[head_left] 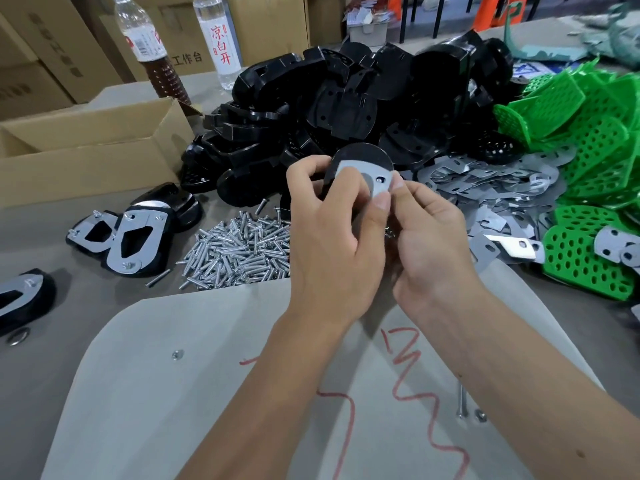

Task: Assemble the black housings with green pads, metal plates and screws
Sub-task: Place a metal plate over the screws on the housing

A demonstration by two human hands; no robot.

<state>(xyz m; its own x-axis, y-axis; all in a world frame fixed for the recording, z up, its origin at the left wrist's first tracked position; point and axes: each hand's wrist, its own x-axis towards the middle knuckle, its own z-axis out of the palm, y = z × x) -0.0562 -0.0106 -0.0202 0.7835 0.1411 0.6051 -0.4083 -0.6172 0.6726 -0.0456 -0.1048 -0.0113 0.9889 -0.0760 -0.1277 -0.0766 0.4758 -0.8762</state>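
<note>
A black housing (360, 157) is held up above the table (41, 233), in front of the big heap of black housings (346, 98). It is gripped by the left hand (332, 237), whose fingers are curled round its left edge. A metal plate (375, 176) is laid against the housing's face, and its right edge is pinched by the thumb and fingertips of the right hand (429, 237). What lies under the plate is hidden by the hands, so whether a green pad is already inside cannot be told.

A pile of screws (239, 247) is spread just left of the hands. Loose metal plates (491, 188) are scattered to the right, with green pads (588, 161) heaped beyond them. Finished housings (131, 233) are set down at the left, near a cardboard box (86, 147). Two bottles (183, 39) are stood behind the box.
</note>
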